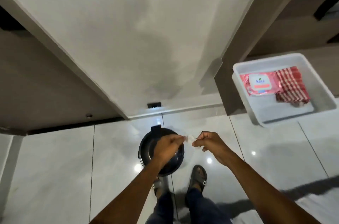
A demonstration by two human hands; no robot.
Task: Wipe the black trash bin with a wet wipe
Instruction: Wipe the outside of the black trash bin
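two bare forearms reach forward from the bottom edge, over dark trouser legs and a pair of grey rubbery sandals point(198, 178) on the glossy, pale floor tiles point(55, 168), which carry thin dark grout lines and small bright light spots. the left hand point(167, 147) is curled with its fingertips pinched on one end of a small, thin, crumpled white wet wipe point(189, 139); the right hand point(211, 143) is closed in a loose fist, pinching the other end, so the wipe is stretched between them in the air. directly below the left hand stands the round black trash bin point(146, 148), smooth and shiny, its lid closed, with a squarish hinge tab at its far rim; it sits on the floor near the base of a flat, matte white wall point(128, 40). farther off to the right, a white rectangular plastic tray point(326, 102) with rounded corners holds a pink, soft wet wipe pack point(256, 84) with a white lid, and touching it a folded red-and-white checked cloth point(291, 86).
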